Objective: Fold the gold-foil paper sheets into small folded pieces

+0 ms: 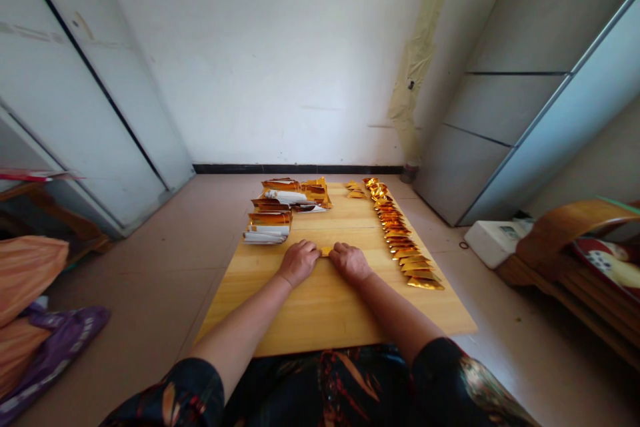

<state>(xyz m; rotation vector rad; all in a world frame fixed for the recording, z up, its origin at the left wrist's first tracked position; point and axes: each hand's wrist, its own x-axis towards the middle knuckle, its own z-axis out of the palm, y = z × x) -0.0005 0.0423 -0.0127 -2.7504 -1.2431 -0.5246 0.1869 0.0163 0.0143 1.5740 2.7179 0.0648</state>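
My left hand (299, 261) and my right hand (351, 262) rest knuckles-up on a pale wooden board (320, 307), fingers curled. Between them they pinch a small piece of gold foil paper (325, 251); only a sliver of it shows. To the right runs a long row of folded gold foil pieces (400, 233), overlapping one another from far to near. At the far left of the board lie stacks of flat gold and white foil sheets (280, 210). A few more folded gold pieces (355, 189) sit at the board's far end.
The board lies on a tiled floor (165, 273) before a white wall. White cabinet doors stand at left and right. Orange and purple bags (45, 320) lie at the left. A white box (493, 240) and a wooden chair (575, 247) are at the right.
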